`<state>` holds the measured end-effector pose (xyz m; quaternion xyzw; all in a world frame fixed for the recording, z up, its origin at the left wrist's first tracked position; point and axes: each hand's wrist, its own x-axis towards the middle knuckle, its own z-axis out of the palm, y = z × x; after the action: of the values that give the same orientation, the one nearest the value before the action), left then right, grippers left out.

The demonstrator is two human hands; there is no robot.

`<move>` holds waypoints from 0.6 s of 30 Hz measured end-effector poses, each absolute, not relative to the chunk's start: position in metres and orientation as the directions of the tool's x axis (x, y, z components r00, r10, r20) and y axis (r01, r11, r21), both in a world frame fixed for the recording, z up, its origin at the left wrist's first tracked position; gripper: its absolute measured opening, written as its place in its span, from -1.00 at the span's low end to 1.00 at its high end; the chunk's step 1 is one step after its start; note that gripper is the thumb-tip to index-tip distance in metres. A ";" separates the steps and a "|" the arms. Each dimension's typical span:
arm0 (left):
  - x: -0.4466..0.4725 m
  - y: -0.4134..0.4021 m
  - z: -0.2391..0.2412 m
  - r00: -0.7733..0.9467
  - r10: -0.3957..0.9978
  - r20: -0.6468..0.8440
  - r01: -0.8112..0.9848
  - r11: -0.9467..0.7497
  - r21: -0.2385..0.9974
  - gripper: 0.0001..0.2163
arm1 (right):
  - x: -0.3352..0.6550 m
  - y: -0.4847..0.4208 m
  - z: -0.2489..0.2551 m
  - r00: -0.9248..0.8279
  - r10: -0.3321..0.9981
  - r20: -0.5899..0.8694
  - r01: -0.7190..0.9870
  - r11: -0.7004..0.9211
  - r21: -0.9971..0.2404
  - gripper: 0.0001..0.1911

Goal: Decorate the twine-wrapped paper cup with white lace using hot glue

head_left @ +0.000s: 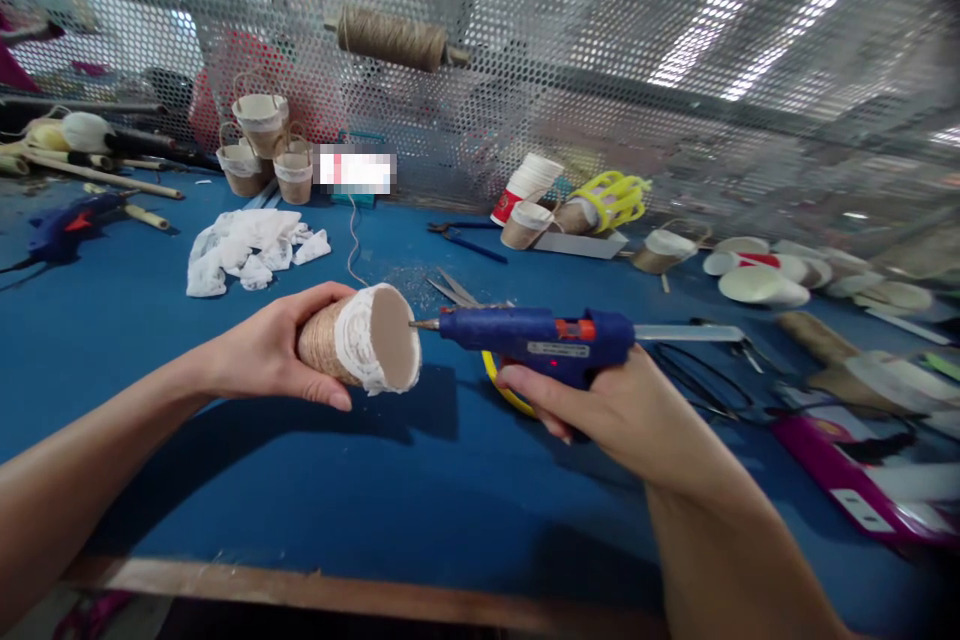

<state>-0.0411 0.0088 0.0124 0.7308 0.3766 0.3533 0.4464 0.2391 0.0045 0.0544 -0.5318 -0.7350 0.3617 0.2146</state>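
My left hand is wrapped round a paper cup covered in twine, held sideways above the blue table. A band of white lace runs round the cup's rim, and its mouth faces right. My right hand grips a blue hot glue gun with a glue stick poking out behind. The gun's metal nozzle touches the cup's rim at the right side.
White lace scraps lie at the back left, near three finished small cup baskets. A second blue glue gun rests far left. Scissors, pliers, stacked cups and loose cups crowd the right. A twine spool hangs on the mesh wall.
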 end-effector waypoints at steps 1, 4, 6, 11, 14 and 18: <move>-0.041 0.009 0.012 0.464 0.868 0.177 0.239 -0.315 0.919 -0.43 | 0.239 0.005 0.054 -0.340 0.938 -0.073 0.628 0.169 -0.759 -0.68; -0.042 0.009 0.011 0.422 0.891 0.168 0.254 -0.294 0.921 -0.37 | 0.240 0.005 0.053 -0.373 0.922 -0.099 0.608 0.163 -0.777 -0.70; -0.042 0.009 0.011 0.406 0.901 0.154 0.251 -0.272 0.929 -0.33 | 0.241 0.004 0.052 -0.406 0.912 -0.064 0.554 0.189 -0.811 -0.71; -0.043 0.007 0.012 0.439 0.890 0.126 0.224 -0.244 0.944 -0.39 | 0.241 0.003 0.051 -0.330 0.939 0.095 0.479 0.253 -0.840 -0.68; -0.042 0.007 0.013 0.416 0.894 0.164 0.275 -0.296 0.915 -0.44 | 0.240 0.003 0.052 -0.310 0.944 0.114 0.564 0.279 -0.778 -0.58; -0.041 0.007 0.012 0.375 0.898 0.231 0.333 -0.363 0.870 -0.46 | 0.238 0.003 0.054 -0.291 0.949 0.118 0.635 0.284 -0.718 -0.54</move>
<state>-0.0413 0.0071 0.0121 0.7372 0.4175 0.3718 0.3796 0.2383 0.0027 0.0540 -0.5269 -0.7519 0.2831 0.2772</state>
